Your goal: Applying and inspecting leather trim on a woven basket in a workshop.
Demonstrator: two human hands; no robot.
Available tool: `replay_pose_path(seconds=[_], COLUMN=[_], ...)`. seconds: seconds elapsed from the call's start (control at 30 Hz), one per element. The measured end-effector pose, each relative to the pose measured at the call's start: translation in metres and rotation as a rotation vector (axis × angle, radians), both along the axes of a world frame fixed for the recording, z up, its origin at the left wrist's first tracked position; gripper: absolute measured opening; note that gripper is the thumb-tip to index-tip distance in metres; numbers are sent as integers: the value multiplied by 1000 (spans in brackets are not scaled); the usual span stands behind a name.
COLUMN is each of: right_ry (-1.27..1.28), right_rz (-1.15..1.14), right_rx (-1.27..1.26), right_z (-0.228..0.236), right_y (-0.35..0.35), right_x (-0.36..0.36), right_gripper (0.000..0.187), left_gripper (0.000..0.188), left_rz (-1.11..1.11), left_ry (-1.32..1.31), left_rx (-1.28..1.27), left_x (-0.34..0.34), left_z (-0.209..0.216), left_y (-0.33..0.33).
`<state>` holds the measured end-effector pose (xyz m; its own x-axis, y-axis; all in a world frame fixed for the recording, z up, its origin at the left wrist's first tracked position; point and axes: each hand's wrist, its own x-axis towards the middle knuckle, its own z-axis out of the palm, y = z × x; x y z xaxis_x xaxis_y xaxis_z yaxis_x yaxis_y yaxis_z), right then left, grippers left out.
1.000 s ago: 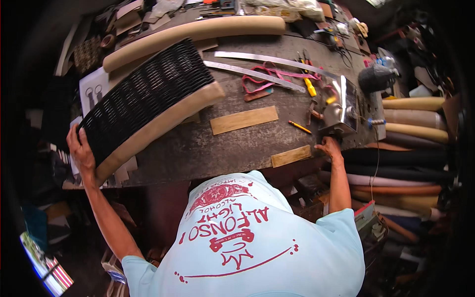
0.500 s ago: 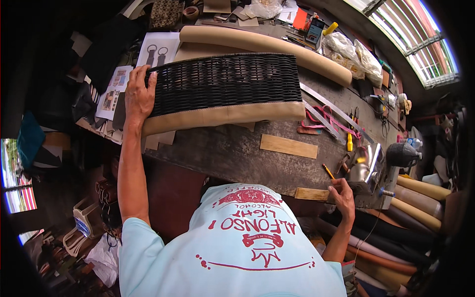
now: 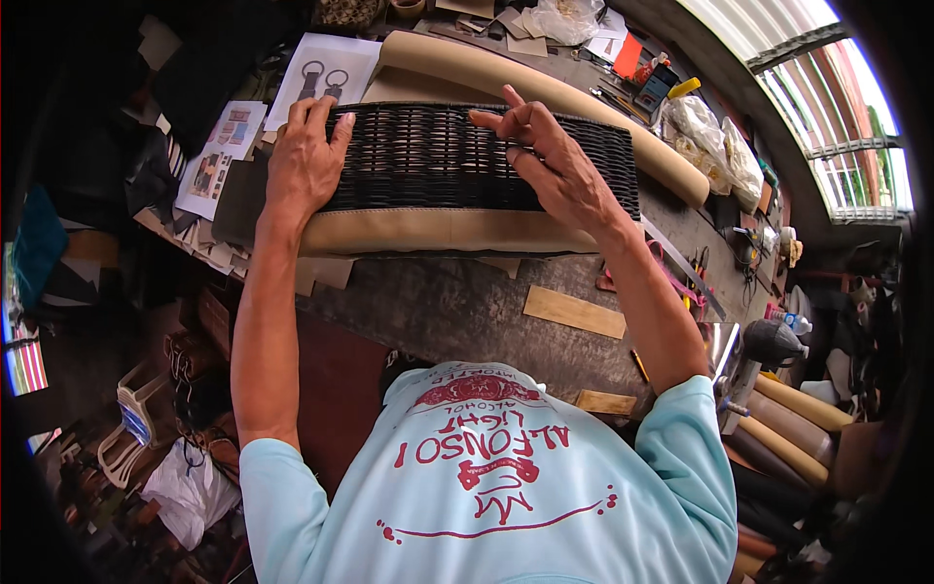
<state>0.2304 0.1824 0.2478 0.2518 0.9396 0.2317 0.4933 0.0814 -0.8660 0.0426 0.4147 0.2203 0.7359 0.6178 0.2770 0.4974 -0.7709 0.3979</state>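
A long black woven panel (image 3: 413, 161) with a tan, leather-like stitched band (image 3: 438, 232) along its near edge lies over the table. My left hand (image 3: 304, 161) is closed on the panel's left end, fingers over the far edge and thumb on the weave. Over the panel's right half, my right hand (image 3: 556, 161) has its fingers apart, the index finger pointing away from me. Nothing shows in it; whether its fingertips touch the weave I cannot tell.
Behind the panel lies a tan material roll (image 3: 671, 175). Printed sheets (image 3: 321, 73) sit at far left. Nearer are two flat wooden strips, one (image 3: 574, 311) beyond the other (image 3: 605, 402). Plastic bags (image 3: 741, 165) and tools lie at right; more rolls (image 3: 803, 404) stand below the table edge.
My right hand has moved from the near wooden strip, up and left, to over the woven panel. My left hand still holds the panel's left end. The whole view has shifted slightly.
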Motion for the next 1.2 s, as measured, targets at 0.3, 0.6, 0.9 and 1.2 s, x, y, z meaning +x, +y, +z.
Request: replay_pose_path(seconds=[0.3, 0.6, 0.9, 1.2], right_ry=[-189, -373, -489, -623], right_rz=[27, 63, 68, 82], right_rx=[-64, -56, -56, -119], right_z=[-7, -7, -3, 5], right_y=[20, 19, 12, 6], right_x=[11, 12, 3, -6], right_gripper=[58, 28, 24, 30], left_gripper=[41, 41, 43, 45], left_rz=[-1, -5, -4, 8], left_ry=[2, 4, 0, 33], left_rx=[-6, -6, -6, -22], left_x=[1, 2, 2, 3], left_z=[1, 1, -2, 0], left_y=[2, 2, 3, 1])
